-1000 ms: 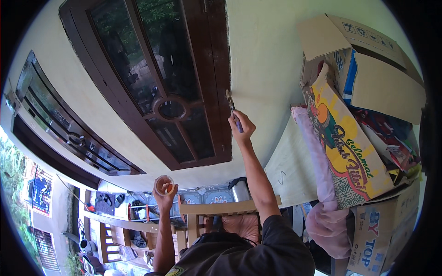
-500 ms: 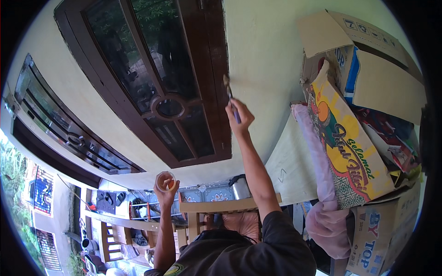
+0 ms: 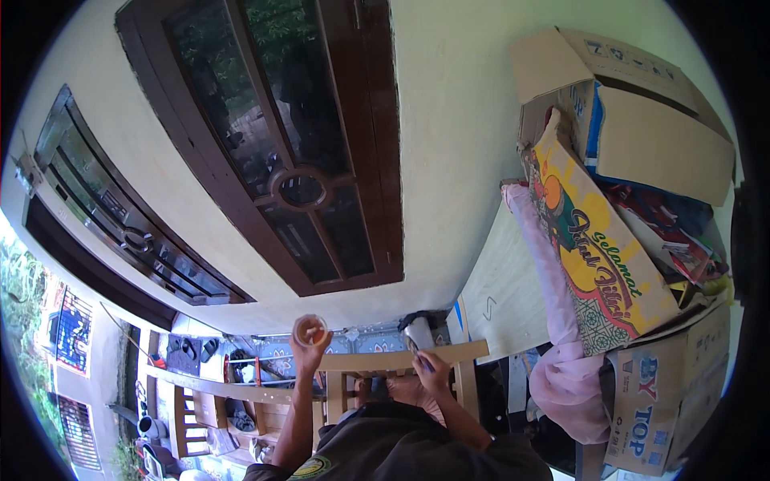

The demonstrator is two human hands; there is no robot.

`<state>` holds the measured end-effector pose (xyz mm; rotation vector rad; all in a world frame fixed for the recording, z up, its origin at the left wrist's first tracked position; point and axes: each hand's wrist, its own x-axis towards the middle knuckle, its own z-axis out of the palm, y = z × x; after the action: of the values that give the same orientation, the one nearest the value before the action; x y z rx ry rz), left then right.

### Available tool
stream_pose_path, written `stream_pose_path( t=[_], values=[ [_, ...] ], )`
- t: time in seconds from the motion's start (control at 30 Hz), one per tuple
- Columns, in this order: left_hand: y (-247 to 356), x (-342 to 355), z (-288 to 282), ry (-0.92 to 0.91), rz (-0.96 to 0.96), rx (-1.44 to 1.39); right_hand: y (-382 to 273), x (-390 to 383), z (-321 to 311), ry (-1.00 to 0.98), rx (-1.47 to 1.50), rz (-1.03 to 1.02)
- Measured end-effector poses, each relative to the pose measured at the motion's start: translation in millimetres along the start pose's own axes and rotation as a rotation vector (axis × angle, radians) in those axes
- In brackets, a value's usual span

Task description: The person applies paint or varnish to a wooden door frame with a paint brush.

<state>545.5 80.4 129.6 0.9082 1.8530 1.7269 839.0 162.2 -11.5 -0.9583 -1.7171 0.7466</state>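
Observation:
My left hand (image 3: 310,353) is closed around a small clear cup (image 3: 310,327) with something orange-brown inside, held up in front of the wall below the window. My right hand (image 3: 434,373) grips a paintbrush (image 3: 415,349) with a dark handle, its head pointing up and left, low by the wooden bench back (image 3: 457,353). Above both hands is a dark brown wooden window frame (image 3: 381,168) with glass panes and a round ring in its middle. The brush is apart from the frame.
A second brown window (image 3: 104,192) is farther left. Cardboard boxes (image 3: 658,144), a yellow printed panel (image 3: 597,256) and pink cloth (image 3: 565,393) are piled on the right. A grey metallic container (image 3: 419,330) stands behind the bench. Sandals (image 3: 208,349) lie at the left.
My right hand has come down from the window frame's right edge to the bench back, still with the paintbrush. My left hand and the cup have shifted slightly right.

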Motion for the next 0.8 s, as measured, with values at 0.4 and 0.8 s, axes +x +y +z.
stream_pose_path(
  t=[0.4,0.8],
  values=[
    [-1,-123,63,-0.144,-0.019,-0.045,-63,-26,-105,0.144,0.013,-0.017],
    [34,-177,93,-0.248,0.104,0.048,-98,-60,-115,0.212,0.06,-0.046]
  ],
)
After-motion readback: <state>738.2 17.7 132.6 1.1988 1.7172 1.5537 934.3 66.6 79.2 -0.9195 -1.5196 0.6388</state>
